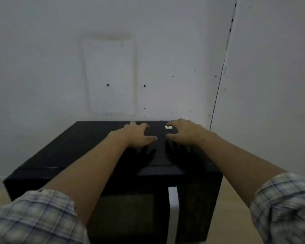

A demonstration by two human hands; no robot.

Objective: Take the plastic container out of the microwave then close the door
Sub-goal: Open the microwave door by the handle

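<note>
Black microwave (pixel 63 152) top carried both hands: left hand (pixel 136 135) and right hand (pixel 184 132) side by side near its back edge, fingers loosely spread, holding nothing. Small white sticker (pixel 168 127) lay between them. Door looked shut; container not visible. Wall (pixel 42 67) close behind, panel (pixel 271 85) close on the right.

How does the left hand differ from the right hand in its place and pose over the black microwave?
The left hand hovers nearer the middle of the microwave top, while the right hand hovers nearer its right edge. A small white sticker lies just under the right hand's fingertips; none lies by the left hand. Both are palm down, fingers spread and curled, holding nothing.
</note>
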